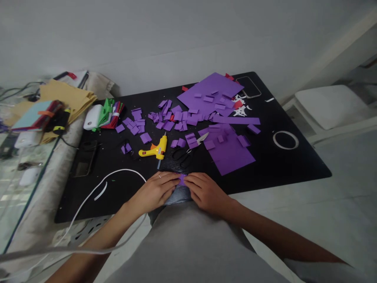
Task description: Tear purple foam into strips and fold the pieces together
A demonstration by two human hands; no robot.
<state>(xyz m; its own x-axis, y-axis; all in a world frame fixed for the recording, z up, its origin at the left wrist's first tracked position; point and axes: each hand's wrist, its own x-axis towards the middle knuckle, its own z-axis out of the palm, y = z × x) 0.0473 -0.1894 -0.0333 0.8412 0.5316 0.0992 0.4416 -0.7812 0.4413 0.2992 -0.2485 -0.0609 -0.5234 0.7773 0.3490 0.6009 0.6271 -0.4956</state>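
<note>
My left hand (157, 188) and my right hand (204, 190) meet at the near edge of the black table (282, 165). Between their fingertips they press a small purple foam piece (182, 179) down on the table. Both hands have fingers held together on it. A yellow glue gun (154, 150) lies just beyond my left hand, and black-handled scissors (190, 151) lie beyond my right hand. Several small cut purple pieces (171, 118) are scattered across the middle of the table. Larger purple sheets (231, 151) lie to the right and at the back (210, 92).
A white cable (97, 188) curves across the table's left part. A bundle of coloured foam sheets (110, 114) and a white box (92, 117) sit at the back left. A phone (84, 157) lies on the left, another phone (249, 86) at the back. A white ring (285, 140) lies on the right.
</note>
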